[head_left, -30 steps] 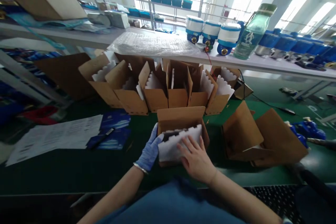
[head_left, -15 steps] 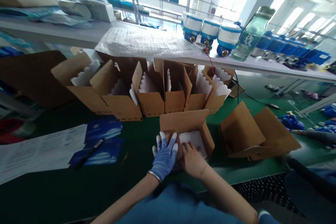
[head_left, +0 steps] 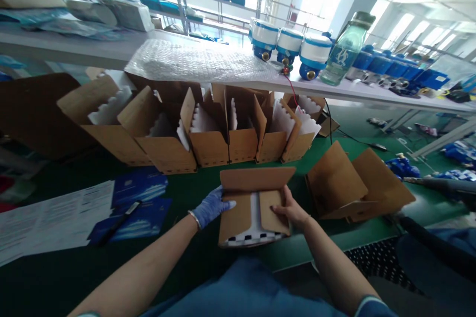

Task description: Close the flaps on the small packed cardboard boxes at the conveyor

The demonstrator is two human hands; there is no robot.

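Observation:
A cardboard box (head_left: 237, 213) stands on the green work surface in front of me. Both its side flaps are folded inward, with a strip of white lining showing between them, and its far flap stands up. My left hand (head_left: 211, 206), in a blue glove with pale fingertips, grips the box's left side, thumb on the left flap. On the right side, my bare right hand (head_left: 292, 208) holds the box, its thumb resting on the right flap. White notched lining shows along the near edge.
Several open cardboard boxes (head_left: 210, 148) with white inserts line the back. Another open box (head_left: 334, 183) stands at right. Printed sheets (head_left: 55, 213), blue booklets (head_left: 148, 218) and a black pen (head_left: 124, 218) lie left. The raised shelf (head_left: 230, 78) carries blue-and-white meters (head_left: 314, 52) and a bottle (head_left: 344, 54).
My hands have moved apart, from inside the box to its two sides. The side flaps now lie folded inward over the white lining, and the far flap still stands.

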